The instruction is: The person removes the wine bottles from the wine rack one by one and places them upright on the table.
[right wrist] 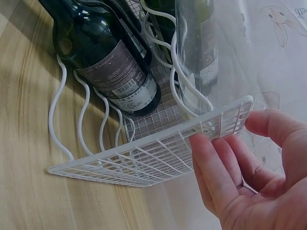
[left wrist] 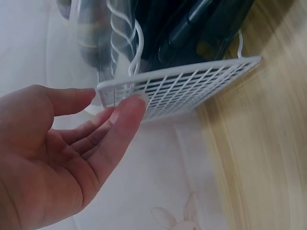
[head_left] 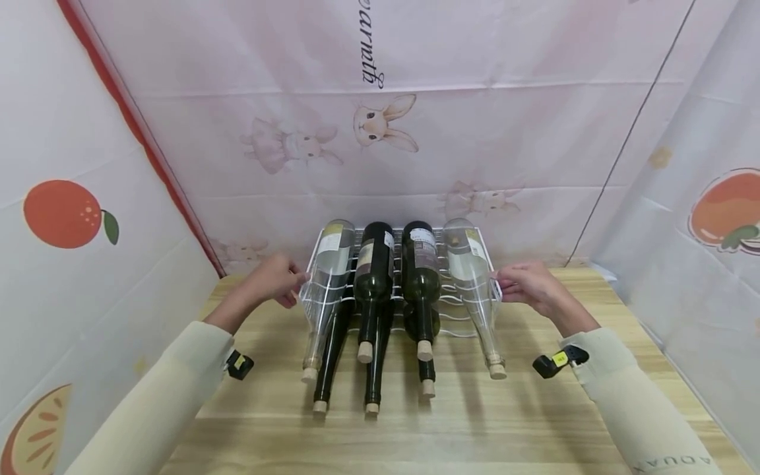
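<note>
Rack point(right wrist: 168, 148) stood toward the far side of the worktop point(head_left: 475, 435), right between your two hands, with the rabbit-printed backdrop point(head_left: 499, 145) behind it! Your left hand point(head_left: 276, 280) had the left side: thumb at the top edge, fingertips against the outer mesh, a light pinch near the corner. Across from it, your right hand point(head_left: 528, 287) mirrored the hold, thumb on the top edge, fingers outside, pinching too.

And what a load lay between them! Up top, four bottles in a row, necks toward you: a clear bottle point(head_left: 332, 264) on the left end, two dark bottles point(head_left: 374, 270) in the middle, another clear bottle on the right end. Underneath, three lower bottles point(head_left: 377, 376), all dark, poked their necks out below that row. Corks point(head_left: 365, 351) plugged every one of the seven!

Over on the right wrist view, a lower bottle showed off its label point(right wrist: 117, 72), with wavy wires point(right wrist: 84, 120) running between it and the right side. Your pale sleeves point(head_left: 160, 389) came in from both flanks.
</note>
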Demonstrator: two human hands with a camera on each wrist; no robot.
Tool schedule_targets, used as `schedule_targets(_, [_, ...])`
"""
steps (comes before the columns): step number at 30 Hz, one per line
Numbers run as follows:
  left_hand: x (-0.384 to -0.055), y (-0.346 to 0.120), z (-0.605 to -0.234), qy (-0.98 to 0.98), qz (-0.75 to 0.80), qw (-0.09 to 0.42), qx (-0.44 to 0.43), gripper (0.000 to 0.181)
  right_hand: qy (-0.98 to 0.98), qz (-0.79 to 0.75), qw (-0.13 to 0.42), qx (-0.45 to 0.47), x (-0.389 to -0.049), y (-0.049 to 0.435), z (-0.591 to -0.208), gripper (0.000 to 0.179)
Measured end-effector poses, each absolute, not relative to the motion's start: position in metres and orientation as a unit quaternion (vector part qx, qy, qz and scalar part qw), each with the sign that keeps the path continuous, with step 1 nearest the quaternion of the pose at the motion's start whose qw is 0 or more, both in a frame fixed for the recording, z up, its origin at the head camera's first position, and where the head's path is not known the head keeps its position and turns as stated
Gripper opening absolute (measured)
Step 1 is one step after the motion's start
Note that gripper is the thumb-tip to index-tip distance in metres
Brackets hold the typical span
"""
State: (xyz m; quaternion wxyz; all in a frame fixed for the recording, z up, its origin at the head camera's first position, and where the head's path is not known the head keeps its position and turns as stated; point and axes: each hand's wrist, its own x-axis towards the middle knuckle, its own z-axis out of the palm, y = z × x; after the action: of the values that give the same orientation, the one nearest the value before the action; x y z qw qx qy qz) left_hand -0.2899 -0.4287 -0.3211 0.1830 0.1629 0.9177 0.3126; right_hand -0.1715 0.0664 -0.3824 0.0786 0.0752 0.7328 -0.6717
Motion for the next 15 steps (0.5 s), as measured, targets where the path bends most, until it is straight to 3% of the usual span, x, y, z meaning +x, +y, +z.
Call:
schedule_targets(8, [-0.275,-0.434,-0.322,0.911,0.347,0.161,0.152,0.039,0.726,-0.68,0.075,0.07,-0.173,0.064,-0.386,0.013])
schedule_targets(15, [-0.264,-0.441,-0.324,0.896,0.378,0.171,0.159,0.032,0.733,-0.672,0.075,0.078,-0.171,0.065,-0.385,0.017])
